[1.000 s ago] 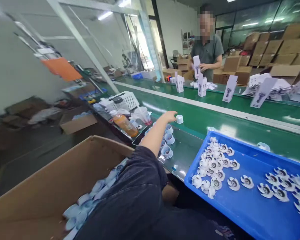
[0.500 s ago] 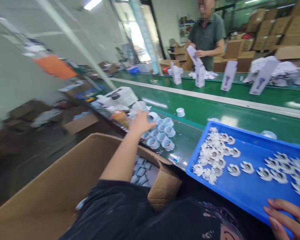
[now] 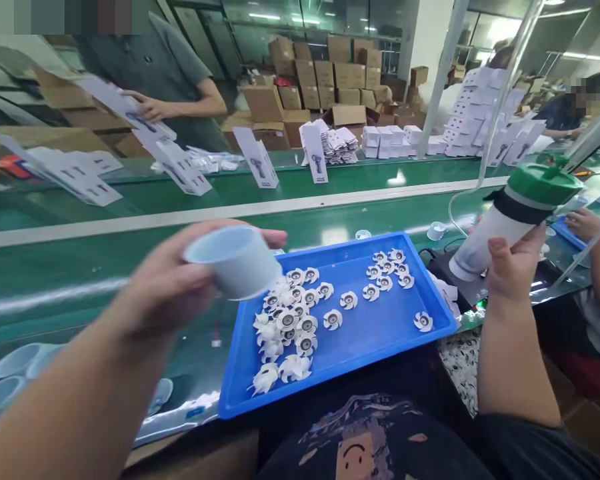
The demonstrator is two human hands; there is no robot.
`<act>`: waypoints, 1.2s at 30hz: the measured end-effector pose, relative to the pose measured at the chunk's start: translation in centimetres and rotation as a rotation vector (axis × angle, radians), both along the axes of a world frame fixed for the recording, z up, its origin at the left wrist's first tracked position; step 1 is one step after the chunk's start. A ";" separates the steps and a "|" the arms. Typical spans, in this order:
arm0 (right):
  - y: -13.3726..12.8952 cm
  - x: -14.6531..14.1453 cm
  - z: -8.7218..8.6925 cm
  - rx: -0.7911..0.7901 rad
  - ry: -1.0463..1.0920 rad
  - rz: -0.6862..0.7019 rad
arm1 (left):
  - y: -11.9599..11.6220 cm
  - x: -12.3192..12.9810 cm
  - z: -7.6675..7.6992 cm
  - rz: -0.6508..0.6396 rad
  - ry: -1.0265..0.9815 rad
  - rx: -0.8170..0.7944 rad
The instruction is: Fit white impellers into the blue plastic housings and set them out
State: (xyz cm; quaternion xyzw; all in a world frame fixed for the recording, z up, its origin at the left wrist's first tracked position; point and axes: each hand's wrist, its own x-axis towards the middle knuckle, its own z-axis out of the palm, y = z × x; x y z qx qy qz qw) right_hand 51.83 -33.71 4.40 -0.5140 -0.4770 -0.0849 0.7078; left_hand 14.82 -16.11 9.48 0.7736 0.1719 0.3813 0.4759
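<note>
Our left hand (image 3: 167,280) clasps a pale-blue cup (image 3: 243,267) | right hand (image 3: 520,260) wraps green-capped cylinder (image 3: 497,230) | cup seems light, stiff: we favor sidewalls

- Strip lights (image 3: 265,15) glow at twelve o'clock above a dim background.
- A stronger overhead light (image 3: 505,28) flares toward two o'clock.
- The glossy green belt (image 3: 405,210) shows white glare near the centre, a streak toward nine.
- The left hand (image 3: 163,283) and pale cup (image 3: 240,267) look soft; the blue tray (image 3: 367,343) is crisper.
- Wide-angle distortion slants the cartons (image 3: 70,177) toward ten.
- Pixelated patches at ten and two.
</note>
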 end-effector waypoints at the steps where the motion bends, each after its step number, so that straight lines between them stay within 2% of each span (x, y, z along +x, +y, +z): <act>1: 0.3 -0.4 -0.2 0.013 0.049 0.063 | -0.6 1.6 -0.3 -0.091 0.037 -0.055; 3: 0.3 -1.6 -0.5 0.026 0.134 0.167 | -2.1 4.2 -0.9 -0.238 0.162 -0.084; 4: 0.2 -2.3 -0.5 0.020 0.186 0.239 | -3.0 5.3 -1.2 -0.268 0.245 -0.033; 8: -0.7 -5.6 0.9 -0.032 0.388 0.554 | -6.8 8.4 -2.5 -0.277 0.569 0.261; 10: -1.1 -7.2 2.3 -0.042 0.461 0.646 | -8.5 9.8 -3.4 -0.283 0.582 0.356; 12: -1.4 -8.5 3.8 -0.072 0.484 0.673 | -9.8 10.8 -4.3 -0.285 0.502 0.414; 15: -1.4 -9.7 5.5 -0.261 0.413 0.633 | -11.0 11.7 -5.6 -0.245 0.306 0.419; 18: -1.1 -10.5 6.1 -0.405 0.368 0.565 | -11.8 11.9 -6.3 -0.171 0.200 0.372; 21: -1.0 -11.1 5.8 -0.398 0.362 0.557 | -12.3 11.9 -6.4 -0.125 0.204 0.346; 25: -1.3 -11.4 5.0 -0.272 0.245 0.521 | -12.5 12.0 -6.3 -0.104 0.192 0.342; 29: -1.2 -11.5 4.7 -0.202 0.288 0.558 | -12.5 11.9 -6.4 -0.104 0.223 0.341; 31: -0.9 -11.8 4.7 -0.225 0.276 0.538 | -12.8 11.8 -6.4 -0.078 0.243 0.354; 33: -0.7 -12.2 4.9 -0.320 0.266 0.481 | -13.1 11.7 -6.4 -0.059 0.263 0.357; 36: -1.2 -12.0 4.8 -0.407 0.209 0.380 | -13.1 11.0 -6.2 -0.122 0.343 0.306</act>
